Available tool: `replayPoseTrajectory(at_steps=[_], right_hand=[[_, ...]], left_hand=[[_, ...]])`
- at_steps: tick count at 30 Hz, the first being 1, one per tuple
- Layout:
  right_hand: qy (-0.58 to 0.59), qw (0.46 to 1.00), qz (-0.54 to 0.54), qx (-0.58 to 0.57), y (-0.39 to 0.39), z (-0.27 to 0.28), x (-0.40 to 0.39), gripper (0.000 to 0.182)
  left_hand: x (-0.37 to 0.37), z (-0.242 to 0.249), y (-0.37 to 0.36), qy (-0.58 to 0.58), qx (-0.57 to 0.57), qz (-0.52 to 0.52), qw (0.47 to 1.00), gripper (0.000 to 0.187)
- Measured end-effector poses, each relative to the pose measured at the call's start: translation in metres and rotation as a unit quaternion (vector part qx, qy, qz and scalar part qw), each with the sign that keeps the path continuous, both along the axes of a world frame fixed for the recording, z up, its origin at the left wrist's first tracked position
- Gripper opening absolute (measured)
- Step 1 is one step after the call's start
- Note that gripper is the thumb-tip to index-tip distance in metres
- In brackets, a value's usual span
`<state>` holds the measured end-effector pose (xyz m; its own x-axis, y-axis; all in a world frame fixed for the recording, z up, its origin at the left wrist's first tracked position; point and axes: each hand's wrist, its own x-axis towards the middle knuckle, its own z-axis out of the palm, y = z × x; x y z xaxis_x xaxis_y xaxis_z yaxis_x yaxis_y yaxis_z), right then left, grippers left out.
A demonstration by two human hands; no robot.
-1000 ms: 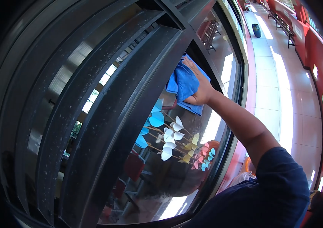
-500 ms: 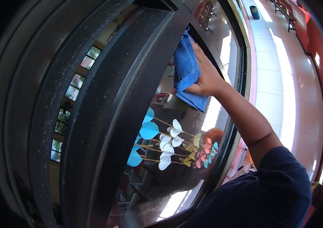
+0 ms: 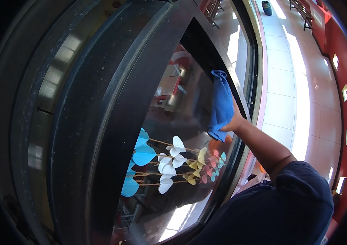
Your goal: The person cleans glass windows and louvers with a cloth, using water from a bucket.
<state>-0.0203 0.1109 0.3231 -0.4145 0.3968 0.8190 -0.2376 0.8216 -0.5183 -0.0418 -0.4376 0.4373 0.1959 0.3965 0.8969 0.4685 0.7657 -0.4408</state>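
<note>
My right hand (image 3: 236, 118) holds a blue cloth (image 3: 221, 104) against the glass pane (image 3: 181, 118), close to the black frame bordering it. Folds of the cloth cover most of my fingers; the wrist side of the hand shows behind it. Strings of paper hearts in blue (image 3: 144, 155), white (image 3: 166, 173), yellow (image 3: 194, 169) and pink lie beyond the cloth, seen through the pane. My left hand is out of view.
A wide dark frame (image 3: 120, 102) runs along the pane's left side. At the right stretch a tiled floor (image 3: 279, 85) with bright light strips and a red wall (image 3: 344, 65). A dark bin (image 3: 267, 8) and a bench (image 3: 302, 12) stand far off.
My right hand has drawn the cloth down and to the right across the pane. The cloth now hangs narrower and hides more of my fingers. The view has shifted slightly.
</note>
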Motion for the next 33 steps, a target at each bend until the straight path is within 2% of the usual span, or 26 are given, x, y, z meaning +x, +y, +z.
replayPoseTrajectory(at_steps=[3, 6, 7, 10, 11, 17, 20, 21, 24, 26, 27, 28, 29, 30, 32, 33], right_hand=[[-0.081, 0.996, 0.006, -0.035, -0.003, -0.108, 0.005, 0.109], [-0.135, 0.991, 0.004, -0.015, -0.015, -0.151, 0.025, 0.104], [-0.158, 0.987, 0.0, 0.0, -0.016, -0.153, 0.028, 0.103], [-0.036, 0.986, 0.045, -0.155, -0.026, -0.147, 0.028, 0.099], [-0.016, 0.982, 0.068, -0.176, -0.028, -0.136, 0.031, 0.099], [-0.129, 0.99, 0.021, -0.059, -0.022, -0.131, 0.042, 0.107], [0.008, 0.985, 0.032, -0.171, -0.045, -0.107, 0.041, 0.113], [-0.053, 0.995, 0.037, -0.077, -0.038, -0.091, 0.044, 0.118], [0.051, 0.997, 0.022, -0.06, -0.043, 0.014, 0.03, 0.114], [0.09, 0.995, -0.019, -0.028, -0.034, 0.082, 0.022, 0.107], [0.078, 0.994, -0.028, -0.066, -0.036, 0.117, 0.026, 0.103], [0.066, 0.992, -0.034, -0.102, -0.041, 0.138, 0.027, 0.1], [0.086, 0.987, -0.092, -0.099, -0.05, 0.14, 0.021, 0.093], [0.097, 0.984, -0.146, -0.041, -0.05, 0.144, 0.021, 0.082], [0.048, 0.991, -0.033, -0.121, -0.051, 0.157, 0.033, 0.07], [0.053, 0.987, -0.032, -0.146, -0.053, 0.157, 0.032, 0.068]], left_hand=[[-0.004, -0.001, 0.003, 0.003, 0.003, 0.0, 1.0, 0.069], [-0.004, 0.0, 0.004, 0.002, 0.0, 0.001, 1.0, 0.069], [-0.005, 0.0, 0.006, 0.002, -0.001, 0.002, 1.0, 0.069], [-0.006, 0.001, 0.008, 0.006, 0.0, 0.003, 1.0, 0.069], [-0.007, 0.002, 0.008, 0.006, -0.002, 0.002, 1.0, 0.069], [-0.002, 0.008, 0.001, 0.011, -0.012, 0.003, 1.0, 0.069], [0.001, 0.008, -0.006, 0.015, -0.011, 0.003, 1.0, 0.07], [0.002, 0.008, -0.01, 0.016, -0.01, 0.004, 1.0, 0.07], [0.009, 0.011, -0.021, 0.014, -0.012, 0.007, 1.0, 0.07], [0.016, 0.012, -0.029, 0.015, -0.01, 0.008, 1.0, 0.07], [0.019, 0.012, -0.034, 0.015, -0.009, 0.01, 1.0, 0.07], [0.023, 0.012, -0.04, 0.016, -0.008, 0.013, 1.0, 0.07], [0.028, 0.013, -0.046, 0.019, -0.006, 0.015, 1.0, 0.07], [0.032, 0.012, -0.053, 0.02, -0.003, 0.02, 1.0, 0.07], [0.041, 0.011, -0.067, 0.025, 0.007, 0.028, 0.999, 0.07], [0.045, 0.009, -0.073, 0.025, 0.01, 0.032, 0.999, 0.07]])
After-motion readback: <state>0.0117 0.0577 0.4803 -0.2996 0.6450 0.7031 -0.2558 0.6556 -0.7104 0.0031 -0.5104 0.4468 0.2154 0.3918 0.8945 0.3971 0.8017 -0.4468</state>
